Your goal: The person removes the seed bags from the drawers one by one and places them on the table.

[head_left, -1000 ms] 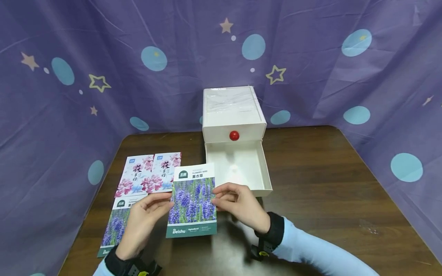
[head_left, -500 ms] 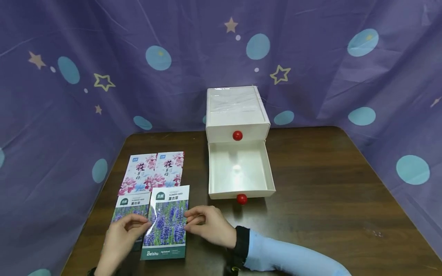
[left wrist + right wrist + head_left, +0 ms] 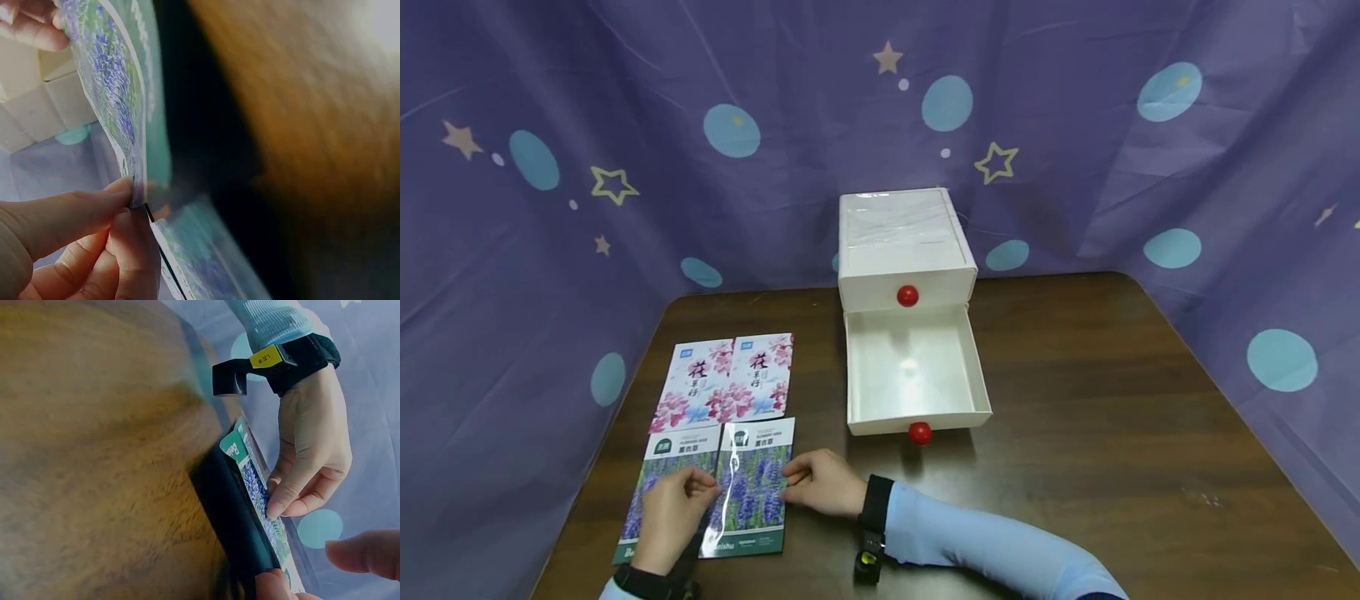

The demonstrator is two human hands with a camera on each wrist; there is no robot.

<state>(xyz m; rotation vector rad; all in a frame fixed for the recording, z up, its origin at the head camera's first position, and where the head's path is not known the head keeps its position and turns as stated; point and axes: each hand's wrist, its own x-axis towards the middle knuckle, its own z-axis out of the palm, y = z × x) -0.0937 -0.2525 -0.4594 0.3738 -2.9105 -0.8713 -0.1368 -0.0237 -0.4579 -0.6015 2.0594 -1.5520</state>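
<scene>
A lavender seed packet [image 3: 748, 492] with a green band lies low over the table at the front left, slightly bowed. My left hand [image 3: 673, 512] pinches its left edge between thumb and fingertips, plain in the left wrist view. At its right edge is my right hand [image 3: 827, 483]. In the right wrist view one fingertip [image 3: 273, 584] touches the packet edge while another digit [image 3: 365, 553] stands apart from it. A second lavender packet [image 3: 681, 454] lies to the left, partly hidden by my left hand. Behind them lie two pink-flower packets [image 3: 692, 383] side by side.
A white box [image 3: 906, 233] with red knobs stands at the back middle. Its lower drawer [image 3: 857, 375] is pulled out toward me. The brown table [image 3: 1090, 433] stretches to the right, with a purple curtain [image 3: 1060, 125] around it.
Both hands have carried the lavender packet left, toward me and down, from in front of the drawer to beside the other lavender packet. My right hand's digits have parted at its edge.
</scene>
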